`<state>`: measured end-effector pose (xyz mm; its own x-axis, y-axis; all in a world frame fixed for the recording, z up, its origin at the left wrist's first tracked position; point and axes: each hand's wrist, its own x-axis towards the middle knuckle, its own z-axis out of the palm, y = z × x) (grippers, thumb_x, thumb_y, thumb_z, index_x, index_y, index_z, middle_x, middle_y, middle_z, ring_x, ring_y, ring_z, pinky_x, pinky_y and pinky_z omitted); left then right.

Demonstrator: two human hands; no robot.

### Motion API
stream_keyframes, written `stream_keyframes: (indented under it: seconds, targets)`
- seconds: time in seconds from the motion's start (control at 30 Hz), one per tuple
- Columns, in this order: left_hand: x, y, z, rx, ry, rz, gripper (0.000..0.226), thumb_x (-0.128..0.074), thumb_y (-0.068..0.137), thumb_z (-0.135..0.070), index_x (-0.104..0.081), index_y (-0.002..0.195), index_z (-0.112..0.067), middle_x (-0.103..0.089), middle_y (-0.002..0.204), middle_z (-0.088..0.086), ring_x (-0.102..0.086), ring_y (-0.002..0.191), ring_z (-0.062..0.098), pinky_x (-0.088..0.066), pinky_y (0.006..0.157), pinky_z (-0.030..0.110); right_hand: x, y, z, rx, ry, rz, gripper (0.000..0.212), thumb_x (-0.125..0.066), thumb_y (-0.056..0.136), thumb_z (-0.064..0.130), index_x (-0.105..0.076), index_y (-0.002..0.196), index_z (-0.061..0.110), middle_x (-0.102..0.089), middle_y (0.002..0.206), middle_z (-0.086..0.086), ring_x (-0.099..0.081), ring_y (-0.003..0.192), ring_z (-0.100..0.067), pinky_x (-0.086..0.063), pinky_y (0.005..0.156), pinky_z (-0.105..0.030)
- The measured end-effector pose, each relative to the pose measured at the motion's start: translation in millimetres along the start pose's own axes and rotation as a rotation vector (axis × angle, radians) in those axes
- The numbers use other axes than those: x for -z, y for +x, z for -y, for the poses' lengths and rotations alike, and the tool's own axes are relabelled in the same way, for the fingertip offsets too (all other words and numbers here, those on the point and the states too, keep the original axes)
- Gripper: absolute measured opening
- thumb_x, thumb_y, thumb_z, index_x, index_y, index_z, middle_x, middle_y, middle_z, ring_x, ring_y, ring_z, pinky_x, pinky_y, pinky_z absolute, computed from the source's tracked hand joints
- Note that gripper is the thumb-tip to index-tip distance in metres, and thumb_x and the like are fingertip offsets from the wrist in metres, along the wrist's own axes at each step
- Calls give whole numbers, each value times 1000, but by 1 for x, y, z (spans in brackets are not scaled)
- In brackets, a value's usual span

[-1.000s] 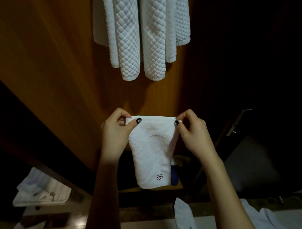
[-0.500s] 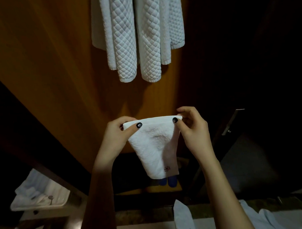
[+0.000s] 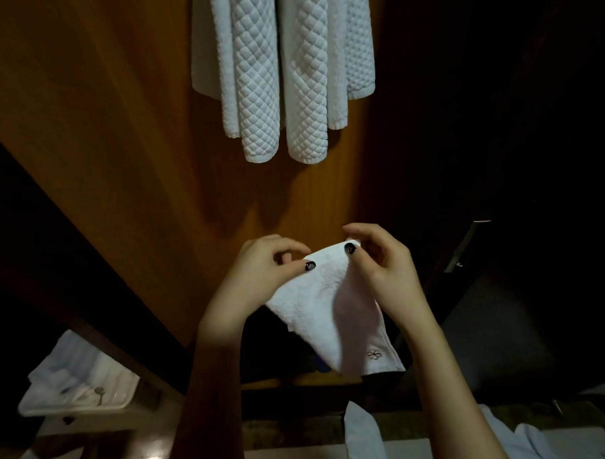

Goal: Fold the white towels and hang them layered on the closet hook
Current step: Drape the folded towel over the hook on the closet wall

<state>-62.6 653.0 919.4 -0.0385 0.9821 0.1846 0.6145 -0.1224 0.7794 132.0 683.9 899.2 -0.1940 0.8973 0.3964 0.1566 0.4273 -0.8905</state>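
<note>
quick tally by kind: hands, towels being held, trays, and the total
hands: 2 (left hand, right hand)
towel pinched by both hands: 1
tray: 1
total: 4
The hanging towels overlap in layers, so they cannot be counted apart and are left out.

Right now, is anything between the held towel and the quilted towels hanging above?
Nothing visible. Left hand and right hand pinch the small towel; only bare wood panel shows up to the quilted towels. Hook is out of frame.
</note>
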Motion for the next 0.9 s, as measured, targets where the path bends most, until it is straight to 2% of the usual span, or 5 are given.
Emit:
stream_keyframes:
  seconds: [0.17, 0.37, 0.5, 0.7, 0.9]
  targets:
    - [-13, 1, 0, -3, 24, 97, 6, -78, 80, -16, -73, 80, -19, -49, 72, -7, -44, 65, 4, -30, 60, 13, 0, -1, -4, -6, 23, 38, 44, -58, 91, -4, -63, 105, 38, -65, 98, 29, -60, 93, 5, -44, 83, -11]
    - [-15, 1, 4, -16, -113, 106, 13, -74, 83, -9, -70, 75, -18, -66, 80, 13, -54, 73, 15, -36, 67, 28, 5, 1, -12, -212, 53, 114, 34, -71, 87, 11, -65, 116, 30, -68, 101, 13, -63, 95, -2, -52, 85, -21]
    - [-14, 2, 6, 46, -124, 124, 13, -77, 81, -13, -72, 76, -24, -73, 80, 2, -62, 75, 9, -45, 69, 23, 1, -1, -19, -284, 90, 111, 7, -71, 87, 11, -70, 84, 6, -69, 80, -5, -64, 79, -13, -49, 73, -35]
    - [-8, 3, 7, 21, 25, 56, 3, -78, 81, -20, -77, 83, -17, -68, 83, -2, -62, 80, 19, -45, 73, 34, -5, -1, -24, -278, 172, 39, 10, -68, 90, 13, -73, 82, 13, -72, 80, -3, -65, 80, -13, -50, 74, -32]
    - [-5, -5, 1, -23, 416, -111, 12, -63, 90, -39, -73, 97, -38, -68, 94, -16, -62, 85, 9, -41, 67, 27, -9, 1, -19, -240, 216, 79, 11, -64, 93, 9, -68, 84, 8, -66, 76, -12, -60, 73, -15, -46, 67, -29]
